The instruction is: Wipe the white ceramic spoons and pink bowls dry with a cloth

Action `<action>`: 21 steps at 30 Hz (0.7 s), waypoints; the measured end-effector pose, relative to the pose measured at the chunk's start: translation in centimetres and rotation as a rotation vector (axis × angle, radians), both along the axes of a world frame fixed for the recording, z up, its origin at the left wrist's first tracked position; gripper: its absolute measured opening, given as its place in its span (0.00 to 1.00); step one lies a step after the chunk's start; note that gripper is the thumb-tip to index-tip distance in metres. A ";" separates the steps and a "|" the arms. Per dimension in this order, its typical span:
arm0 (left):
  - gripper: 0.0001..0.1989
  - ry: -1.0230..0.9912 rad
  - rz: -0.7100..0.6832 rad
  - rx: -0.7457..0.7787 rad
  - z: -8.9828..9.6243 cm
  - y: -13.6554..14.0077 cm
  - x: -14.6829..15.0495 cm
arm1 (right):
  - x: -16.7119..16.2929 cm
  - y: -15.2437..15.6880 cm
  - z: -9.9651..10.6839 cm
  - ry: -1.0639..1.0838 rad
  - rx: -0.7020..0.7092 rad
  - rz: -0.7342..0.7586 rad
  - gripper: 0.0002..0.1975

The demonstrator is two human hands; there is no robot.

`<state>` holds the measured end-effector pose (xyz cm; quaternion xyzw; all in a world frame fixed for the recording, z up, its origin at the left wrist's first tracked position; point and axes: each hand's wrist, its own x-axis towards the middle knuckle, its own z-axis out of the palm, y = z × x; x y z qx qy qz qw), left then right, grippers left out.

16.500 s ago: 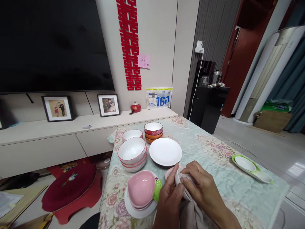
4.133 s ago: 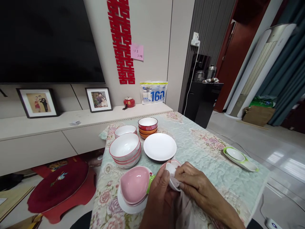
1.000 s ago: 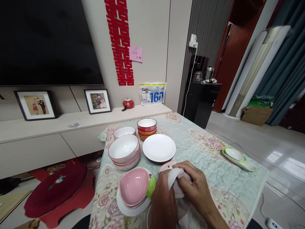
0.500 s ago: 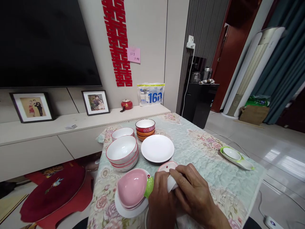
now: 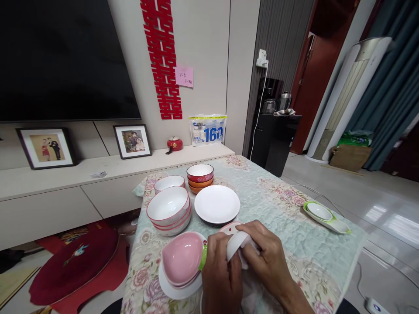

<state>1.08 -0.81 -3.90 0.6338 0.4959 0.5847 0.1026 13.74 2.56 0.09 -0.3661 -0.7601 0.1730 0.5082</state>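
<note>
Ample tablecloth (image 5: 262, 198) beside right hand (image 5: 267, 257)

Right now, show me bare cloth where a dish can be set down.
The widest bare stretch of tablecloth lies between the white plate and the green-edged dish, beyond the right hand. The left side is crowded: red-rimmed bowls, pink dish and left hand are close together.

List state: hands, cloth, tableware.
Left hand: gripping small white dish
Right hand: gripping cloth
Small white dish: held, tilted
Cloth: bunched
Pink dish: upright, on white plate
Pink-rimmed dish: partly hidden
Red-rimmed bowls: upright, stacked
Red bowl: upright, atop orange bowls
Large white plate: face up
Small white bowl: upright, on green-edged dish
</note>
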 end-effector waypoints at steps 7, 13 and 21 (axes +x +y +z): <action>0.20 0.136 0.006 0.044 -1.4 0.2 0.1 | 0.5 -0.5 0.4 -0.240 0.429 -0.069 0.22; 0.15 0.049 0.023 0.052 -1.1 -0.1 -0.1 | -0.7 0.4 -0.9 0.230 -0.255 0.154 0.16; 0.11 0.014 0.053 -0.023 0.1 -0.2 0.1 | -0.1 0.0 -0.1 0.014 -0.067 0.030 0.18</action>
